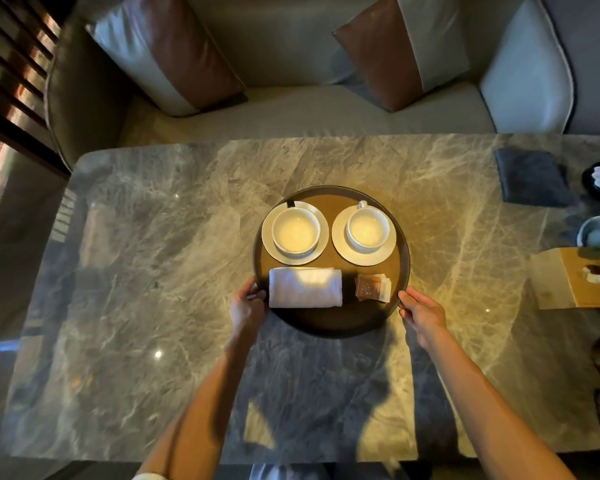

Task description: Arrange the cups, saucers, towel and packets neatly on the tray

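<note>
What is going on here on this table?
A person grips the round tray by its rim at a marble table, left hand on one side and right hand on the other. On the tray, two cups sit on saucers at the far side. A folded towel lies near left, and the packets near right.

Warm overhead light pools on the tray (329,202) and glints off the marble surface (153,237), while edges bend, darken and blur.

Marble table (153,271) before cushioned sofa (291,109)
</note>
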